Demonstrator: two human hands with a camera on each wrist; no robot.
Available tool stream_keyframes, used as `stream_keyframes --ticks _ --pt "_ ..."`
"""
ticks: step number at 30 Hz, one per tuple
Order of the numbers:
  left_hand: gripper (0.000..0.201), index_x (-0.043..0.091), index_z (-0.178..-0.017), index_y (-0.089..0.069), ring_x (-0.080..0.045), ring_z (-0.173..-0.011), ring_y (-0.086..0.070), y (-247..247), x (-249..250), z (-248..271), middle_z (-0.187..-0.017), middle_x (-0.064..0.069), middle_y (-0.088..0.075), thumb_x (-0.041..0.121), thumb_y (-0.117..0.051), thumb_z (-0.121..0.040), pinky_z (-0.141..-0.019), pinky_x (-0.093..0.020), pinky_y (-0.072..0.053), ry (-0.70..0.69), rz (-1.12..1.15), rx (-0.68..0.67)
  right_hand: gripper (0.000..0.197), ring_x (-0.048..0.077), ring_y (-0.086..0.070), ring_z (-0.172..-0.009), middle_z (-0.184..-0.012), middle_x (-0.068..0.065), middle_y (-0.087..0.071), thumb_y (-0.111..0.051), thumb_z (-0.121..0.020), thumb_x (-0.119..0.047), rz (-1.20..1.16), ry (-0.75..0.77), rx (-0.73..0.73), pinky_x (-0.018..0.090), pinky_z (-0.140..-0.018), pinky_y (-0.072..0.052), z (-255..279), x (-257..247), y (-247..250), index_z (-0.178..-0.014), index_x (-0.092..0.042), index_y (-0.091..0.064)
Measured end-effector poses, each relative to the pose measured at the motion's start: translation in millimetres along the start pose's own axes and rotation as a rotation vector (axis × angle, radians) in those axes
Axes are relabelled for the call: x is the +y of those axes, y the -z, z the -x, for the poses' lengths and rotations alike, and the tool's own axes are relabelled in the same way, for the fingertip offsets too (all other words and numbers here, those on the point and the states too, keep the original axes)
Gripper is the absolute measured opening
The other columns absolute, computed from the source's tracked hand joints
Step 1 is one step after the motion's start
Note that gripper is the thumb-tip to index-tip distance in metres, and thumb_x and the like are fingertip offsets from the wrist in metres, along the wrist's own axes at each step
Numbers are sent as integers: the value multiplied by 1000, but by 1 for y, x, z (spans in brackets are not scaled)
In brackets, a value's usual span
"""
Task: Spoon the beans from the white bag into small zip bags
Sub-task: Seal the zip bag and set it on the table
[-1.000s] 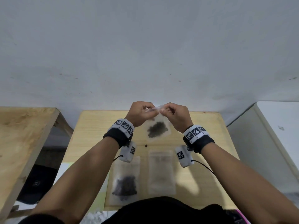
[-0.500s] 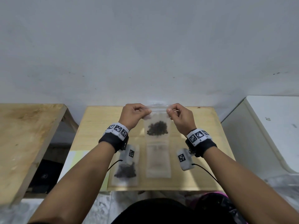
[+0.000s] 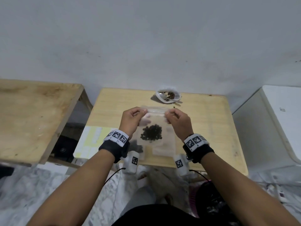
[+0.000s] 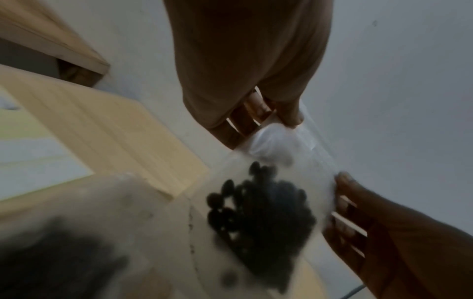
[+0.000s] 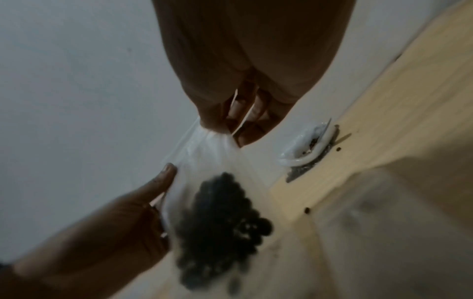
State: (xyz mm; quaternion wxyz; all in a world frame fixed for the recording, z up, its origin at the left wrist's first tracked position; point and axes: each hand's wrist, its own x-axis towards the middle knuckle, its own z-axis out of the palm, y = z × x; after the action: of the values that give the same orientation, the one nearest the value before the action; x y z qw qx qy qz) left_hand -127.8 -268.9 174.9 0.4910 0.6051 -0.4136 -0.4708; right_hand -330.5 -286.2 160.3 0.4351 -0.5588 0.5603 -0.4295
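Observation:
A small clear zip bag point(image 3: 155, 119) with a clump of black beans point(image 3: 151, 132) hangs above the light wooden table point(image 3: 211, 128). My left hand point(image 3: 144, 111) pinches its top left corner and my right hand point(image 3: 167, 114) pinches its top right corner, along the zip strip. The left wrist view shows the left thumb on the bag's strip point(image 4: 304, 137), and the beans point(image 4: 261, 212). In the right wrist view the right fingertips point(image 5: 217, 125) pinch the bag. The rolled-down white bag point(image 3: 168, 95) of beans stands at the table's far edge, also in the right wrist view point(image 5: 307, 147).
Two more zip bags lie flat under the hands: one with beans point(image 3: 138, 149), half hidden by my left wrist, and a pale one point(image 3: 164, 150). Loose beans point(image 3: 174, 107) lie near the white bag. A wooden top point(image 3: 32, 115) stands left, a white unit point(image 3: 276, 124) right.
My two pinches have slid apart from the middle of the zip strip to its corners. The bag has come lower and nearer, and the white bag has come into view.

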Motion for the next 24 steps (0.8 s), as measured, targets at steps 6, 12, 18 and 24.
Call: stream_keyframes --ticks 6,12,18,24 --pt "25 16 -70 -73 -28 -70 -43 35 -40 2 -48 8 -34 39 -74 -81 -85 -73 -47 146 -10 36 21 15 -63 -87 -97 1 -70 -64 -93 -29 396 -197 -58 21 -78 -47 17 59 11 -107 -13 -67" --pt "21 12 -77 -75 -35 -80 -54 58 -68 7 -88 -19 -58 31 -75 -85 -73 -50 -62 326 24 50 65 30 -56 -117 -131 13 -55 -68 -86 -47 648 -432 -114 40 -97 -47 21 102 -11 -135 -7 -50" --pt "17 8 -83 -73 -41 -83 -67 70 -83 -2 -96 -21 -73 21 -69 -93 -85 -57 -54 426 -16 20 63 35 -51 -116 -128 16 -47 -77 -79 -37 707 -504 -28 39 -93 -44 22 108 -33 -125 -4 -48" --pt "12 19 -86 -76 -38 -86 -68 74 -95 -25 -89 -4 -78 28 -69 -92 -84 -49 -55 417 -136 -30 53 32 -50 -119 -130 15 -48 -77 -81 -26 676 -608 4 37 -98 -43 15 106 -41 -124 -8 -51"
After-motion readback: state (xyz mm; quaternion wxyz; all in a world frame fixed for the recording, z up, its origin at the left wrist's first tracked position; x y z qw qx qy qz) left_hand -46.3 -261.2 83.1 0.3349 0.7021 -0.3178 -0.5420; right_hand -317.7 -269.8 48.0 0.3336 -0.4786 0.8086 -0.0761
